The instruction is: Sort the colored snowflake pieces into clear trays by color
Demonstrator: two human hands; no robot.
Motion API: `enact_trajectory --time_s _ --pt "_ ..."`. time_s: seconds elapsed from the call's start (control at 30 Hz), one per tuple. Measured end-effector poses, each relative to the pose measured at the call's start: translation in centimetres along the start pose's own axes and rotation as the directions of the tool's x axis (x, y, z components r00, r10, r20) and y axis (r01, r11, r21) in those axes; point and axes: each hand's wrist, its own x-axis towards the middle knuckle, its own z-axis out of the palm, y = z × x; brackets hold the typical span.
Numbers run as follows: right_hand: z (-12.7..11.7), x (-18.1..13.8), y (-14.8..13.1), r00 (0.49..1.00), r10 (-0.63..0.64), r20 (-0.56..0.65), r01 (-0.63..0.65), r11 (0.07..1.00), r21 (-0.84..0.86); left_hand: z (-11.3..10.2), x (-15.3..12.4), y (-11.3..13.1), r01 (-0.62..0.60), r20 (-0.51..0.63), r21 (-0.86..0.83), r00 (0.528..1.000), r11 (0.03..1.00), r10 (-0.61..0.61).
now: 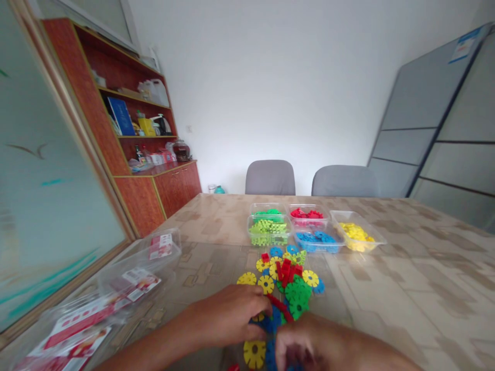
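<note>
Notched plastic discs lie in a loose pile on the table, near both hands. My left hand point(232, 313) comes in from the left, its thumb and fingers bent around dark blue notched discs point(266, 324). On the right, my right hand point(303, 337) is curled closed over the near end of the pile, blurred by motion; its fingers hide what they hold. A yellow disc point(254, 354) lies just below my left hand. Green discs point(298, 293) and red pieces point(288, 272) sit beyond the hands, with more yellow discs point(266, 284) to their left.
Clear tubs hold sorted pieces at the back: light green point(268, 233), red point(307, 214), blue point(317, 241) and yellow point(356, 234). Empty clear packages with labels point(131, 283) lie along the left table edge. Two grey chairs point(269, 178) stand behind the table.
</note>
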Motion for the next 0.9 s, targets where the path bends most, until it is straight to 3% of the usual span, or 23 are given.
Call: enact_trajectory --time_s 0.2,0.37,0.67,0.9 --pt "-3.5 0.1 2.3 0.977 0.119 -0.174 -0.069 0.961 0.268 -0.3 -0.1 0.1 -0.006 0.017 -0.021 1.000 1.000 0.007" --pt "-4.9 0.1 5.2 0.949 0.227 -0.217 -0.106 0.882 0.458 -0.5 -0.1 0.0 0.012 0.036 -0.050 0.999 0.999 -0.010" --pt "-4.8 0.1 5.3 0.934 0.288 -0.211 -0.165 0.872 0.460 -0.6 -0.1 0.4 0.030 0.063 -0.045 0.998 0.999 -0.027" --pt "-5.2 0.2 5.7 0.905 0.308 -0.292 -0.144 0.870 0.472 -0.7 -0.2 0.5 0.017 0.065 -0.042 0.998 0.999 -0.014"
